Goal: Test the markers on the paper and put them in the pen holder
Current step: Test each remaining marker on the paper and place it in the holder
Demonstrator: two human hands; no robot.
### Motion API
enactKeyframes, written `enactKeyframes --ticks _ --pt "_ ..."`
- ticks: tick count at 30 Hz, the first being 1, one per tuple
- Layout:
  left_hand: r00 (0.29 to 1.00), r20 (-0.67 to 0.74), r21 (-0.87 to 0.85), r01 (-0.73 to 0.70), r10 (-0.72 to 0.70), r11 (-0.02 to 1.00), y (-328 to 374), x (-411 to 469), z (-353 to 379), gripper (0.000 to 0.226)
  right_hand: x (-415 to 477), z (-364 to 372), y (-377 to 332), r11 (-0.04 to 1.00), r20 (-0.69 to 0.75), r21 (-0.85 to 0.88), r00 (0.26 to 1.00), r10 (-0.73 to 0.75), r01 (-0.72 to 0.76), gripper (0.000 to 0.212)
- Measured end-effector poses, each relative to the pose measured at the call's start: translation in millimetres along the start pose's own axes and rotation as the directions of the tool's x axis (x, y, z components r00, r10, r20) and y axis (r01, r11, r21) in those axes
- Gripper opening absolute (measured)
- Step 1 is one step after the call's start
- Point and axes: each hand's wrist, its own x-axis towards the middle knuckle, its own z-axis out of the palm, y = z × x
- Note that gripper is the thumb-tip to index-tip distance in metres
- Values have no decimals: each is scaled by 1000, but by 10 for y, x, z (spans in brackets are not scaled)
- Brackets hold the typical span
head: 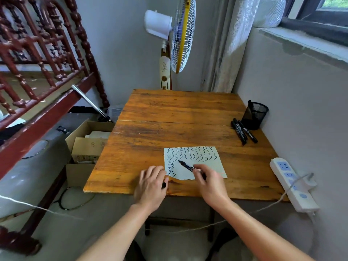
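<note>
A white sheet of paper (205,166) covered in black wavy test lines lies near the front of the wooden table (169,117). My right hand (209,183) grips an uncapped black marker (186,166), its tip touching the paper. My left hand (150,185) rests on the paper's left edge and holds a small black cap (164,185). A black mesh pen holder (254,115) stands at the table's right edge with one marker (250,104) inside. Two capped black markers (243,133) lie side by side just in front of it.
A white power strip (293,183) lies on the table's right front corner, its cord trailing down. A standing fan (177,38) is behind the table. Open cardboard boxes (88,144) sit on the floor at the left, beside a red wooden bed frame (37,72).
</note>
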Motion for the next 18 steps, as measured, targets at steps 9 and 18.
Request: enactKeyframes --ticks 9,18 --pt "1000 -19 -15 -13 12 1000 6 -12 -2 29 70 142 105 981 -6 -193 1000 6 -7 29" --pt "1000 -13 -4 -5 5 1000 6 -7 -5 23 -97 30 44 955 46 -279 995 -88 97 29"
